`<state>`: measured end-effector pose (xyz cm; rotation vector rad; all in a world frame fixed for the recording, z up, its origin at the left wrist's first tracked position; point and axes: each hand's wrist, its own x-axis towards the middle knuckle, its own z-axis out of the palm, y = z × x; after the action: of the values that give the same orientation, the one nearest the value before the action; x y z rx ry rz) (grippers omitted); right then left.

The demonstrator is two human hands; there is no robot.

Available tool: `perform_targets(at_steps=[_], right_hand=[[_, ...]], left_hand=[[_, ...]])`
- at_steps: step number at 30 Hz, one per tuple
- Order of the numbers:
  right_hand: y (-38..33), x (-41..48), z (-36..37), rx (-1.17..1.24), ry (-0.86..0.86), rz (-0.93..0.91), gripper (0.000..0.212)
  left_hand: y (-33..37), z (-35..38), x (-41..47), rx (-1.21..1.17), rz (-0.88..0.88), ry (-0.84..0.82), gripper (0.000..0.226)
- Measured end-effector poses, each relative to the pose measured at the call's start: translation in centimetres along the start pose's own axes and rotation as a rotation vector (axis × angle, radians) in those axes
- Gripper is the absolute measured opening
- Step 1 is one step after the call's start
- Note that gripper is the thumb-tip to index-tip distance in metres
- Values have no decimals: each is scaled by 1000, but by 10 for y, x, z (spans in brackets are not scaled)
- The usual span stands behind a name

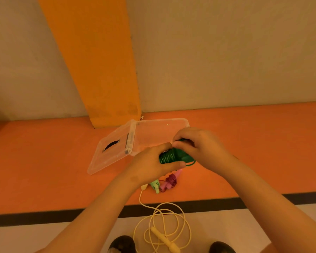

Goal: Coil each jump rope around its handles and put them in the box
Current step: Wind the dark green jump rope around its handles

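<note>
Left hand (pixel 153 166) curls round the green jump rope (pixel 169 156), thumb clamping the coils so they can't spring loose. Right hand (pixel 199 145) pinches the cord at the top, likely tucking the end. Bundle is held over the open box (pixel 153 130)'s near edge. Yellow rope (pixel 162 221) lies loose on the floor.

Both bare forearms come in from the bottom edge and converge mid-frame. The left hand (pixel 151 166) is knuckles up, fingers curled round the coiled green jump rope (pixel 167 157), thumb laid along its near side. The right hand (pixel 199 145) is just beyond, back up, fingertips (pixel 178 144) pinching the bundle's far end. Hands nearly meet.
</note>
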<state>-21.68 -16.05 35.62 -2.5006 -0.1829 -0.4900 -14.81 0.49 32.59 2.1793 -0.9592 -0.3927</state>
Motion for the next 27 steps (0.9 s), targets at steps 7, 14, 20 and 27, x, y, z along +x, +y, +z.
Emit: perform_targets(at_steps=[7,14,20,27], right_hand=[[4,2,3,192,47,26,31],[13,1,-7,124,32,-13,14],[13,-4,-13,693,-99,140,11],[7,-5,-15,725,-96,133,35]], left_hand=[[6,3,-4,-287,-68,-61,16],[10,-2,-5,-403,-21,-105,12],[19,-5,-9,-519,-16,-223,21],[26,-10,-10,-671,-28,-155,19]])
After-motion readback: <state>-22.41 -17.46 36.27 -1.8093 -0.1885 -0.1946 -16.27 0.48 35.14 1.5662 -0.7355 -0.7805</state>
